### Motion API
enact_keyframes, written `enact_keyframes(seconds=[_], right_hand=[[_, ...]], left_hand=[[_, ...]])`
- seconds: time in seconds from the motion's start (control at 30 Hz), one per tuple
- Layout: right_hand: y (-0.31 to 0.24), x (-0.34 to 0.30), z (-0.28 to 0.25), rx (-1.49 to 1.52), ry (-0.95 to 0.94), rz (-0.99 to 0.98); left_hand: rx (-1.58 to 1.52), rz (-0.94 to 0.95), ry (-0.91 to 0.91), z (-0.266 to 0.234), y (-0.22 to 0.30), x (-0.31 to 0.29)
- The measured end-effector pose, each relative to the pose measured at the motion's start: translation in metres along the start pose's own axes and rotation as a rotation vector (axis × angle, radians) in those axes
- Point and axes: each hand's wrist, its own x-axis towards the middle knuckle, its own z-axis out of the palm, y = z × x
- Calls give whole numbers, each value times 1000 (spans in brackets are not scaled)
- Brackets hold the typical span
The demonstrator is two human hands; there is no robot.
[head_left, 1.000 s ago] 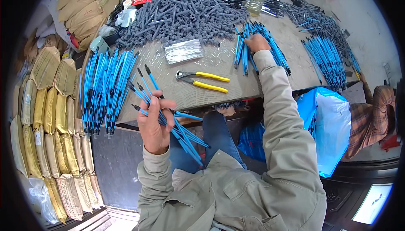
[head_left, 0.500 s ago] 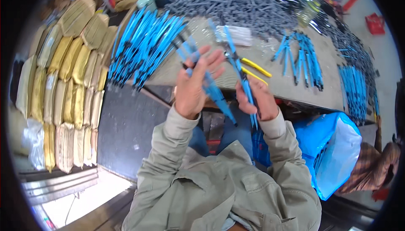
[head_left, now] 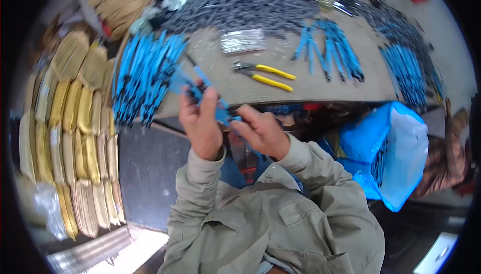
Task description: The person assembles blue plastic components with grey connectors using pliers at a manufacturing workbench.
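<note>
Just over the table's near edge, my two hands are close together on a small bundle of thin blue strips [head_left: 222,115] with black parts. My left hand [head_left: 203,127] is wrapped round the bundle, thumb up, and some strips stick out beyond its fingers, blurred. My right hand [head_left: 264,132] pinches the bundle's lower right part, its fingers curled in. Beyond my hands lie yellow-handled pliers [head_left: 273,77], apart from both hands. To the left, a large heap of the same blue strips [head_left: 145,78] overhangs the table edge.
Grey strips [head_left: 240,3] are piled at the back of the table [head_left: 200,48], behind a silvery wrapped block [head_left: 243,41]. More blue strips [head_left: 333,48] lie at right. A blue bag [head_left: 368,133] stands by my right arm; brown and yellow packets [head_left: 75,103] are stacked at left.
My hands have come together; the strips each held separately are now in one bundle, lower and further left. The view has shifted, and the pliers now show fully.
</note>
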Motion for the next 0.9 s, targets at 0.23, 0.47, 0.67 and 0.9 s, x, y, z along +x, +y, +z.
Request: enact_keyframes(seconds=[0.23, 0.47, 0.67, 0.9], right_hand=[[17, 9, -32, 21, -128, -37], [74, 118, -222, -1035, 894, 42], [94, 129, -274, -1291, 811, 429], [82, 88, -257, -609, 790, 88]], left_hand=[[-63, -111, -196, -16, -4, 10], [-95, -101, -80, -11, 10, 8], [-62, -251, -119, -22, 20, 7], [-3, -384, -304, -21, 10, 7]])
